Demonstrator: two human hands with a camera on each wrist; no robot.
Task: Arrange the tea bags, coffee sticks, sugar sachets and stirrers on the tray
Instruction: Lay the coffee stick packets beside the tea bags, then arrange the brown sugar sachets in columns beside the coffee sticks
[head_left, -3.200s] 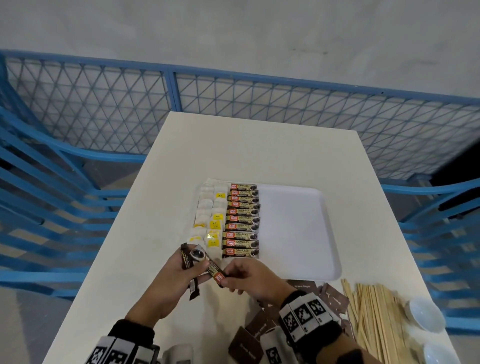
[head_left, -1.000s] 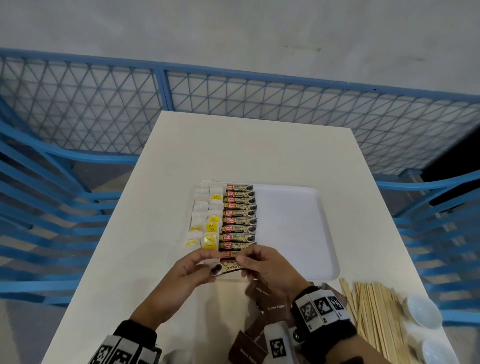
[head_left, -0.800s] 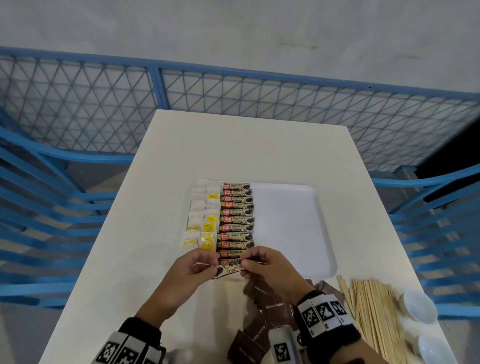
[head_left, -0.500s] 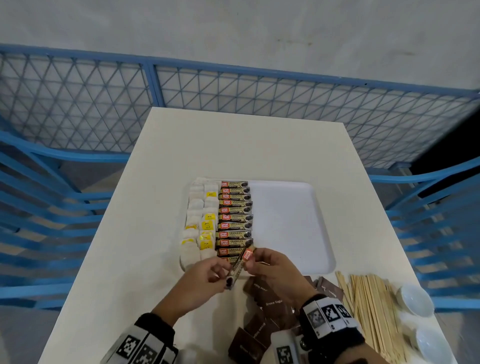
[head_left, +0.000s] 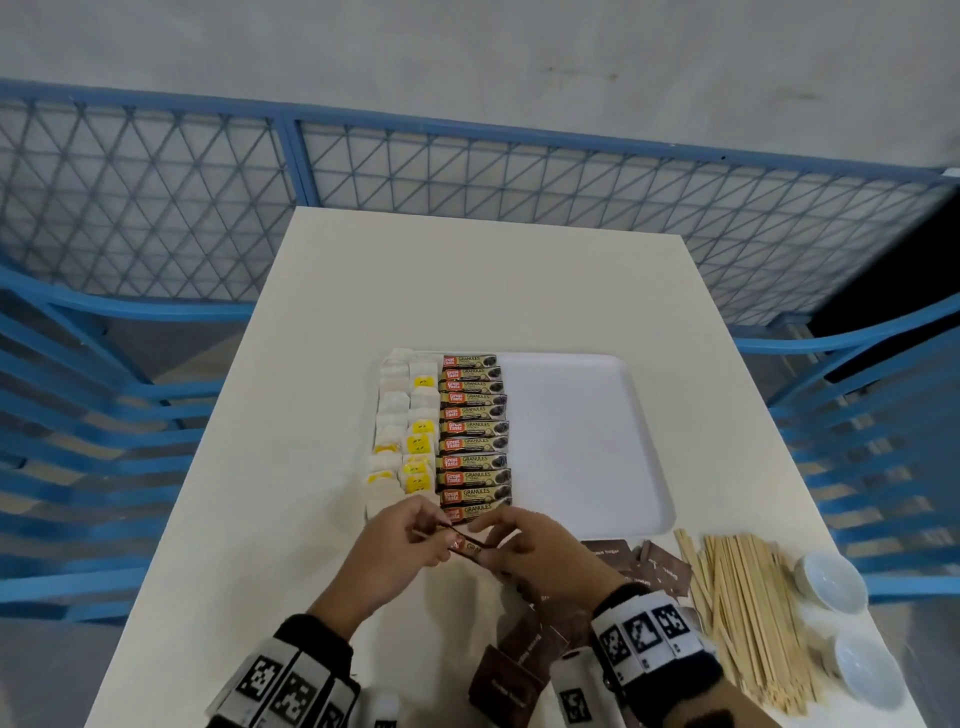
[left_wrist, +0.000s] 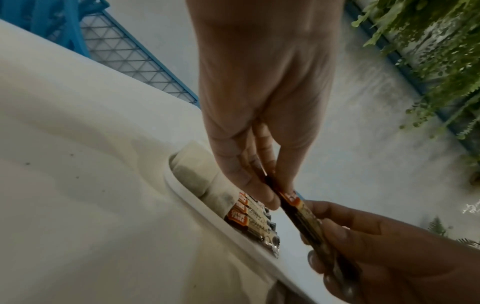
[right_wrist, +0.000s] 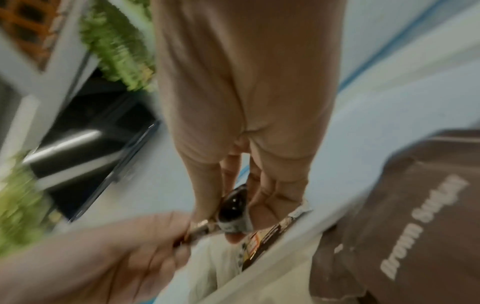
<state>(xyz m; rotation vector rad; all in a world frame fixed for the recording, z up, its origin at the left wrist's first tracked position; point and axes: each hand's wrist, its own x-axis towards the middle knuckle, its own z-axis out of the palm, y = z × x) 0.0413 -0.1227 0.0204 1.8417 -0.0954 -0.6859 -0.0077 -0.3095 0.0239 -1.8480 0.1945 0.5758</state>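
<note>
Currently both hands sit at lower centre of the head view, just below the tray's (head_left: 582, 441) near edge. Left hand (head_left: 400, 551) pinches one end of a coffee stick (head_left: 470, 548) btwn thumb and fingers; right hand (head_left: 540, 545) pinches the other end, fingers curled round it. Stick is held off the table (head_left: 467, 291), angled, red-label end toward the left hand per left wrist view.

Tray contents, left part: two columns of tea bags (head_left: 402, 431), white w/ yellow tags, then a column of coffee sticks (head_left: 472, 434) lying crosswise, stacked edge to edge, touching. Right part of tray is bare white surface.

Off tray, lower right of head view: brown sugar sachets (head_left: 639, 564) in a loose scatter near the right wrist, more at bottom centre. Wooden stirrers (head_left: 748, 613) in a loose pile to their right. Two small white bowls (head_left: 831, 582) beside the stirrers, at table edge.

Right wrist view blurred; a "Brown Sugar" sachet is legible at its right. Blue mesh fence (head_left: 467, 171) beyond the table.
</note>
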